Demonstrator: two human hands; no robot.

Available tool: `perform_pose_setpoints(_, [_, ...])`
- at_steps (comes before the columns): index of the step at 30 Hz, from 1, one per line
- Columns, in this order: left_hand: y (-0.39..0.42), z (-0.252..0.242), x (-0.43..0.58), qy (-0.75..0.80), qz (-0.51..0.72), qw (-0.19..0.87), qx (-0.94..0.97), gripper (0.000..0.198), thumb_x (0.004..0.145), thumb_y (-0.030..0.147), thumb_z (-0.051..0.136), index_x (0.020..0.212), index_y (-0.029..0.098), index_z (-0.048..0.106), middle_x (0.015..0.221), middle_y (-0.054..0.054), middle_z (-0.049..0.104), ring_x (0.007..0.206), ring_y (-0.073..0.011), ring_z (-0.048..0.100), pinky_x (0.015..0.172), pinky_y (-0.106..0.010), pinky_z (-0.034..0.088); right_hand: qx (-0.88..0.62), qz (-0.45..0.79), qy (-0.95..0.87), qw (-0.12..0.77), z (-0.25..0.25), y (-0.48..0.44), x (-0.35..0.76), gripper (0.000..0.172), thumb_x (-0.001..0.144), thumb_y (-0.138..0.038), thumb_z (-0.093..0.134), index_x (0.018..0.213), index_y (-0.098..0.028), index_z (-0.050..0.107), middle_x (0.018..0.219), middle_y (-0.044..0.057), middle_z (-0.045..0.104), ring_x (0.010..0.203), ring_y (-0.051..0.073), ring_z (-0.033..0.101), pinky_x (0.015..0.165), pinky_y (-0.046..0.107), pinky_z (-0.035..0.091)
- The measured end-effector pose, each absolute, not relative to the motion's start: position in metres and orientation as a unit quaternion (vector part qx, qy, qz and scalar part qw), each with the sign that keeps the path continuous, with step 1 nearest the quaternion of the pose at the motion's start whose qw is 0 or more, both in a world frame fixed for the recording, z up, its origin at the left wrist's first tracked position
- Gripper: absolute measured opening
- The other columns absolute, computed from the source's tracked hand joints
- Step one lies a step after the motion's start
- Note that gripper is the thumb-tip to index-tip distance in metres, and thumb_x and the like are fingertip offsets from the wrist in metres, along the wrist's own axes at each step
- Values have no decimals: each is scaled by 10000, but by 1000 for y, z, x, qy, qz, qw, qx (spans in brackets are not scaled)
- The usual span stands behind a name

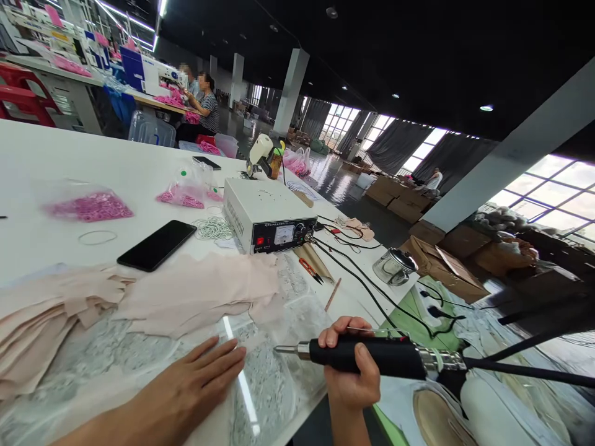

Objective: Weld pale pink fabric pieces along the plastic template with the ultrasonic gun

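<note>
My right hand (351, 378) is wrapped round a black ultrasonic handpiece (395, 358) with a narrow metal tip pointing left. The tip hovers over or rests near a clear, shiny sheet (267, 384); contact cannot be made out. My left hand (204, 375) lies flat with its fingers stretched out, left of the tip, on the sheet and pale fabric. Above it are beige-pink fabric pieces (199, 288), with a folded stack of the same fabric (37, 328) at the left. A black cable (525, 368) leaves the handpiece's rear.
A white control box (264, 207) stands behind, wired by black cables. Near it are orange-handled snips (309, 269), a phone (157, 245), pale rubber bands (214, 228) and bags of pink pieces (93, 204). A glass jar (395, 266) sits near the table's right edge. Someone sews (204, 108) beyond.
</note>
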State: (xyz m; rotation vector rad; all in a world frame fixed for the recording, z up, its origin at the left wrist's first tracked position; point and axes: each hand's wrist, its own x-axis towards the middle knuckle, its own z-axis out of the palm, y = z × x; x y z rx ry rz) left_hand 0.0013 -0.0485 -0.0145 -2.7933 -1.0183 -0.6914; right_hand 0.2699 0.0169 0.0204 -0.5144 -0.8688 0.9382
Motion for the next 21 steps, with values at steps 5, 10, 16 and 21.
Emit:
perform_pose_setpoints(5, [-54, -6, -1, -337, -223, 71, -912, 539, 1073, 144, 419, 1601, 249, 385, 1493, -3, 591, 1373, -179, 572, 1163, -284, 423, -234, 439, -403, 768, 20, 17, 265, 170, 802, -353, 633, 905, -221, 663, 751, 4, 601, 516, 141, 569, 490, 295, 495])
perform_pose_setpoints(10, [-53, -7, -2, -329, -211, 88, -916, 515, 1080, 161, 409, 1591, 225, 407, 1496, 2, 588, 1353, -174, 591, 1161, -258, 412, -240, 434, -403, 769, 18, 19, 257, 172, 811, -367, 644, 902, -222, 656, 769, 7, 600, 523, 145, 581, 502, 313, 519])
perform_pose_setpoints(16, [-60, -19, -5, -347, -201, 53, -914, 576, 1058, 164, 485, 1611, 264, 359, 1488, 2, 599, 1388, -167, 555, 1212, -287, 350, -247, 431, -422, 758, 13, 21, 255, 186, 832, -389, 637, 938, -237, 644, 795, 1, 600, 548, 139, 589, 525, 311, 536])
perform_pose_setpoints(21, [-60, -19, -6, -347, -200, 35, -916, 564, 1059, 171, 487, 1604, 259, 374, 1465, 6, 620, 1400, -167, 541, 1226, -295, 330, -271, 420, -418, 758, 14, 21, 255, 196, 807, -398, 653, 921, -240, 645, 777, -1, 585, 523, 142, 575, 497, 313, 528])
